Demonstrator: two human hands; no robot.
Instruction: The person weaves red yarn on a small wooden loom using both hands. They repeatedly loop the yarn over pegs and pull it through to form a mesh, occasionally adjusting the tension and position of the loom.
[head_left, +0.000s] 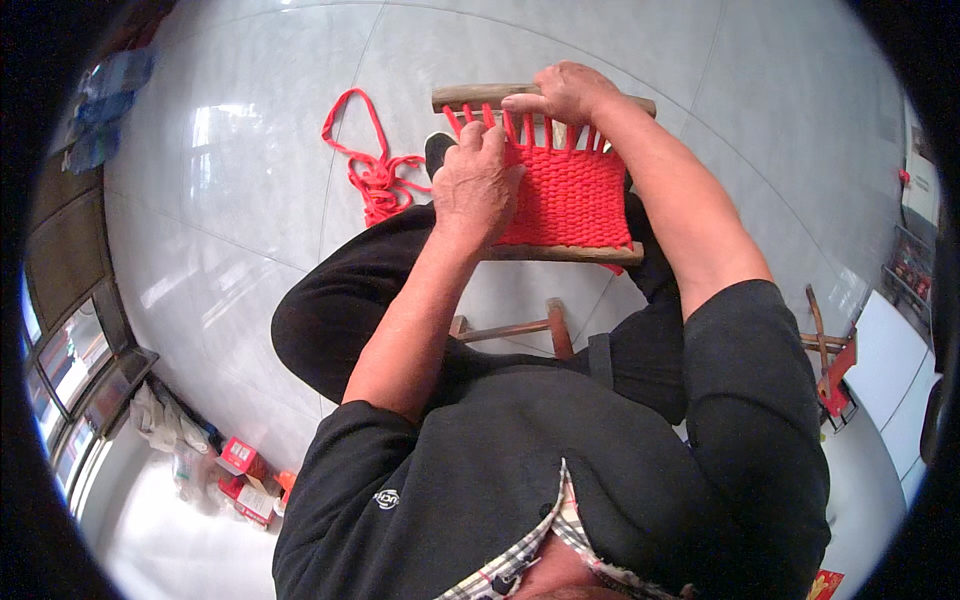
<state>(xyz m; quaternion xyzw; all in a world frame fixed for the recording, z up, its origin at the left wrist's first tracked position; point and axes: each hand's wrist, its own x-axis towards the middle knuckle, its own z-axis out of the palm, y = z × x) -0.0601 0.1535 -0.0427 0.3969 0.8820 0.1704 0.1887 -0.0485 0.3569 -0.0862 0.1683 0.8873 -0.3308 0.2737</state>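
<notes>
A small wooden stool frame is in front of me, with a red woven cord seat (574, 199) between its two rails. The weave is dense near me; separate red strands (529, 131) span the gap to the far wooden rail (469, 96). My right hand (574, 91) is wrapped over that rail, thumb lying along its near side. Over the left part of the seat, my left hand (478, 180) is bent, with its fingers at the strands. Whether it pinches a cord is hidden. The near rail (566, 253) lies between my knees. A loose heap of red cord (382, 184) rests on the floor at left.
Below the seat, wooden crosspieces (555, 326) show between my legs. Red boxes (244, 457) and plastic bags (161, 424) lie by the left wall. At right are a folding wooden item (821, 345) and white panels (892, 352). Pale tiled floor (247, 150) surrounds me.
</notes>
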